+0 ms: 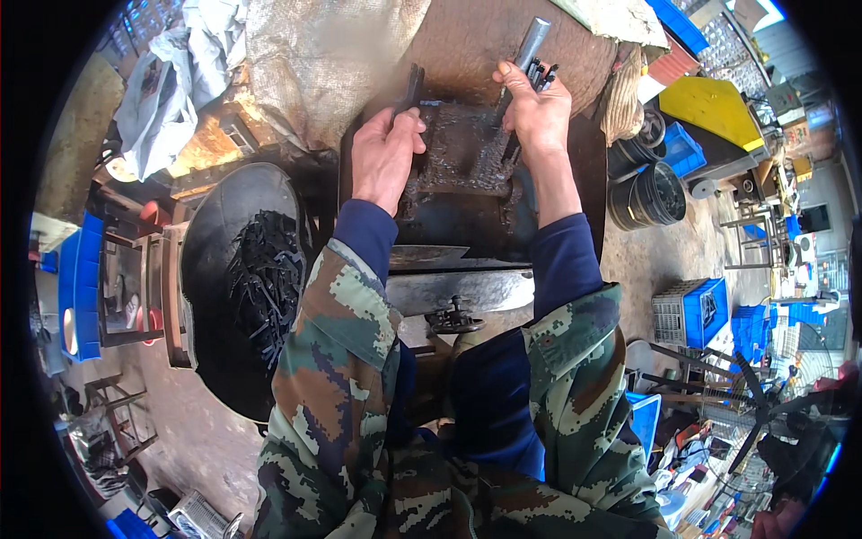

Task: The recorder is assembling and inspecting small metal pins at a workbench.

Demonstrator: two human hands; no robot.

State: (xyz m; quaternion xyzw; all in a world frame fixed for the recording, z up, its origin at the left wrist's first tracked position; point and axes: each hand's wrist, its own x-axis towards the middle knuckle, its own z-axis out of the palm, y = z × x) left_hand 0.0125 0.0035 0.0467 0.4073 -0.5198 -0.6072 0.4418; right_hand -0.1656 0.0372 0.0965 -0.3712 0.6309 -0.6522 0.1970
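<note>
My left hand [386, 157] is closed around a dark, narrow metal piece [414, 83] that sticks up past the thumb. In my right hand [542, 117] is a smooth grey metal rod [533, 41], tilted up to the right. Several short black metal pieces [544, 75] are clutched beside the rod in the same fist. Between the hands lies a rough, worn metal block [458, 148], crusted with dark grit. A black tub [202, 296] stands left of my left forearm, with a heap of thin black metal parts [269, 278] in it.
Below the block is a pale metal ledge [494, 292] with a dark handwheel [455, 318]. Brown sheeting and sacking [314, 54] cover the far side. Black buckets [648, 195], a blue-lined crate [705, 310] and a fan [763, 409] stand right. Blue bins [83, 287] stand left.
</note>
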